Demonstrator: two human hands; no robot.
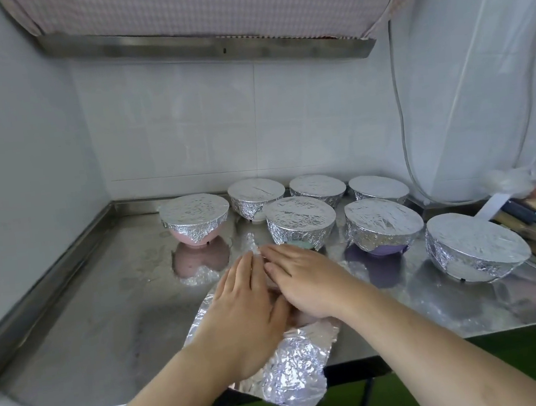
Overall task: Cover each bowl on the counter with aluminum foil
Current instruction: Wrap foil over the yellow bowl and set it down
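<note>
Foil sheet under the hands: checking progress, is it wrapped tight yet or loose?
Loose: the foil sheet hangs crumpled past the counter edge, unmolded.

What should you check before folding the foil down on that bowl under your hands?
1. Foil sheet lies over the bowl: ok.
2. Left hand and right hand press flat on top: ok.
3. Bowl centred under the sheet: cannot tell, hands hide it.
4. Foil hangs past the counter edge: not ok.
5. Other seven bowls, like the pink bowl, covered: ok.
</note>
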